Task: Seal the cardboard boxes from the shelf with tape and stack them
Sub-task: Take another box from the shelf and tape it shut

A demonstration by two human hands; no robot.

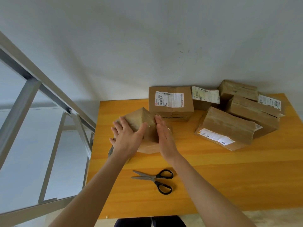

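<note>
We face a pale grey wall (147, 38) that fills the upper half of the view. To our left stands a grey metal shelf (21, 102), seen only as slanting bars. Below the wall lies the yellow wooden desk (229, 177), its far edge against the wall. At its far right sits a pile (242, 115) of four brown cardboard boxes, taped and leaning on one another, several with white labels. Left of the pile is a labelled box (170, 102), lying flat with its label up. Just in front of it, at the desk's left side, is the box (139, 118) we handle: small, brown and tipped so one edge points up. Our left hand (126, 136) lies flat on its left face, fingers spread and straight. Our right hand (164, 135) presses its right face, fingers straight and together; neither hand is curled round it. Black-handled scissors (155, 179) lie nearer us between our forearms, blades parted and pointing left. A roll of tape (111, 151) shows partly under our left wrist.
</note>
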